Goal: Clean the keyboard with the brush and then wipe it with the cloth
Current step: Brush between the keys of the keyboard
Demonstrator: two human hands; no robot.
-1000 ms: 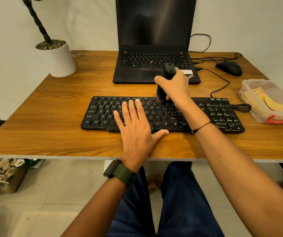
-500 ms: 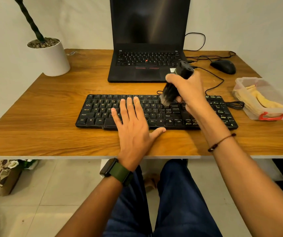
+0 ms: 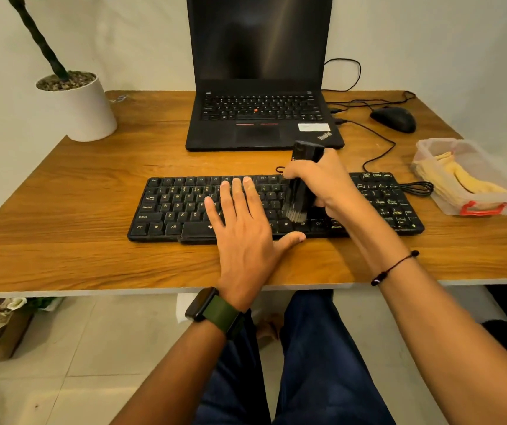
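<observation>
A black keyboard [image 3: 181,207] lies across the middle of the wooden desk. My left hand [image 3: 243,234] rests flat on its centre keys with straight fingers and the thumb at the front edge. My right hand [image 3: 322,182] grips a black brush [image 3: 299,197] held upright, its bristles down on the keys right of centre near the bottom rows. A yellow cloth [image 3: 463,182] lies inside a clear plastic box [image 3: 430,148] at the desk's right edge, apart from both hands.
An open black laptop [image 3: 261,118] stands behind the keyboard. A black mouse [image 3: 394,118] and loose cables lie at the back right. A white plant pot [image 3: 83,108] sits at the back left. The desk's front edge [image 3: 92,291] runs above my knees.
My right hand has swept the brush from the upper key rows down toward the lower rows, right of centre. My left hand has stayed flat on the keyboard.
</observation>
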